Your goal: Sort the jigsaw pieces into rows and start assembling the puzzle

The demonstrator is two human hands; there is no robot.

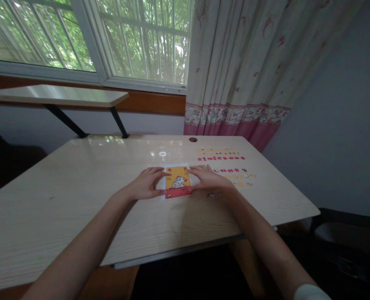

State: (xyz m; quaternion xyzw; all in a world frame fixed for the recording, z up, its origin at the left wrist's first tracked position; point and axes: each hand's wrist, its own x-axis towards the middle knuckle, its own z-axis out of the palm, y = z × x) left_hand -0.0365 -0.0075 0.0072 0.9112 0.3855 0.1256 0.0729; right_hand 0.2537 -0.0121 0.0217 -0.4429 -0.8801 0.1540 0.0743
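A picture card [178, 181] with a white border shows a white cartoon animal on yellow, above a red band. It is at the middle of the table, and I cannot tell whether it lies flat or is slightly raised. My left hand [146, 182] grips its left edge, thumb near the lower corner and fingers near the upper one. On the opposite edge, my right hand [208, 178] holds it the same way. Small red puzzle pieces [221, 158] and yellow puzzle pieces [218, 150] lie in rows beyond my right hand, which partly hides the nearer rows.
The wooden table [135, 233] has a round cable hole [193, 140] at its back edge. A raised shelf [63, 95] on black legs stands at the back left. A curtain [231, 83] hangs behind the table. A few dark-and-white pieces [215, 194] lie beside my right wrist.
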